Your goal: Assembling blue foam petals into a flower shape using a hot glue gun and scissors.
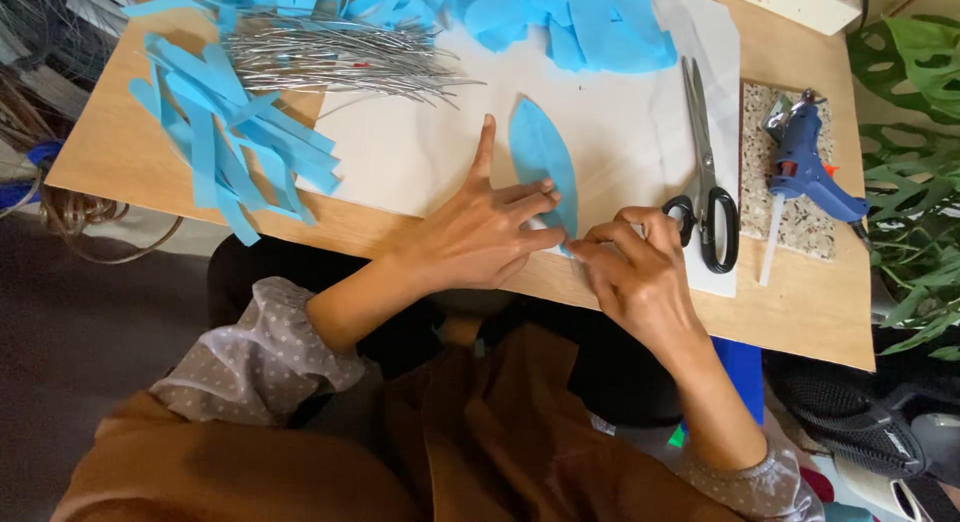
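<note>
A leaf-shaped piece of blue paper (540, 152) lies on a white sheet (420, 152) on the wooden table (120, 152). My left hand (485, 237) rests flat on the sheet, its fingertips pressing the leaf's lower part and its index finger pointing away along the leaf's left edge. My right hand (635, 272) pinches the leaf's near tip between thumb and fingers at the table's front edge.
Black-handled scissors (705, 182) lie just right of my right hand. A blue glue gun (805, 167) sits on a speckled tile (800, 227). A bundle of silver wires (330, 62) and blue paper strips (230, 142) fill the left; blue scraps (590, 22) lie at the back. Green leaves (915, 132) at the right.
</note>
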